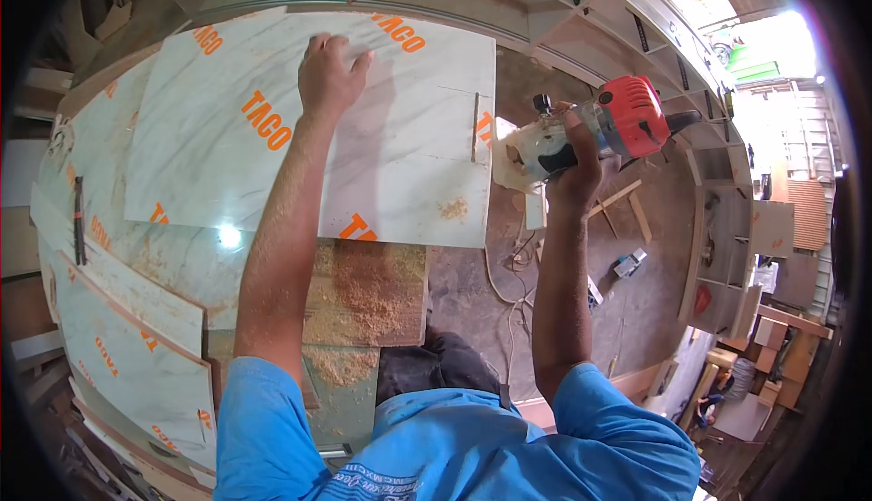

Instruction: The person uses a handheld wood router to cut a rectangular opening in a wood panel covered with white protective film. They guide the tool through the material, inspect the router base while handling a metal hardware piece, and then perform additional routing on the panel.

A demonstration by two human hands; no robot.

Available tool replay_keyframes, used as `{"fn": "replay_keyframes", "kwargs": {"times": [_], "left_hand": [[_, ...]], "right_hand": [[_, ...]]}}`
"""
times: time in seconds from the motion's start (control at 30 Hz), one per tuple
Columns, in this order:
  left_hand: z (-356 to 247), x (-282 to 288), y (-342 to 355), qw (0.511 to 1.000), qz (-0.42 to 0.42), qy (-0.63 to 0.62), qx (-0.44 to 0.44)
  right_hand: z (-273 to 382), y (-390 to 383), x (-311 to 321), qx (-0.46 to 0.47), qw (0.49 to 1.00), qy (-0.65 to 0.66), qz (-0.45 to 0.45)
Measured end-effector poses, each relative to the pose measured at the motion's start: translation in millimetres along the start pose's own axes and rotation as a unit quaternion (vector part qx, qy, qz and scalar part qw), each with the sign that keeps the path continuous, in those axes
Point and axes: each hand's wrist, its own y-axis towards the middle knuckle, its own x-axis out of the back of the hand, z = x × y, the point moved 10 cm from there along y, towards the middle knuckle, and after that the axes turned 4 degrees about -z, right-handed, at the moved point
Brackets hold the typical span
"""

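My left hand (331,79) rests with bent, parted fingers on a white marble-patterned panel (200,138) with orange printing, holding nothing. My right hand (586,151) grips a trim router (627,115) with a red motor housing and a clear base, held sideways just off the panel's right edge. The panel has a narrow dark slot or line (475,128) near that edge and a small scatter of shavings (452,210). It lies on other boards, with a sawdust-covered wooden board (363,292) showing beneath its front edge.
More printed panels (127,383) lie stacked at lower left. Pale open cabinet carcasses (572,1) line the back and right. Cords (500,283), wooden offcuts (640,215) and a small grey tool (627,263) lie on the concrete floor (654,292). Assorted boards (790,347) stand at far right.
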Motion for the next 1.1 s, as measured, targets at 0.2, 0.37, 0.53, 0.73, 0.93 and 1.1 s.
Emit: {"fn": "replay_keyframes", "kwargs": {"times": [0.2,0.37,0.53,0.73,0.93,1.1], "left_hand": [[-20,-13,65,0.971,-0.112,0.146,-0.153],[-11,-31,79,0.970,-0.095,0.164,-0.154],[-19,-12,75,0.994,-0.060,0.042,-0.083],[-24,-7,76,0.990,-0.074,0.067,-0.101],[-31,-6,77,0.992,-0.065,0.068,-0.078],[-24,-7,76,0.989,-0.094,0.090,-0.077]], "right_hand": [[-21,1,-31,0.061,0.998,-0.010,-0.001],[-33,-8,-50,0.113,0.993,-0.011,0.021],[-41,-16,-63,0.125,0.990,-0.005,0.061],[-47,-21,-76,0.122,0.989,-0.021,0.081],[-58,-19,-70,0.105,0.991,-0.016,0.076],[-60,-22,-77,0.112,0.990,-0.048,0.073]]}}
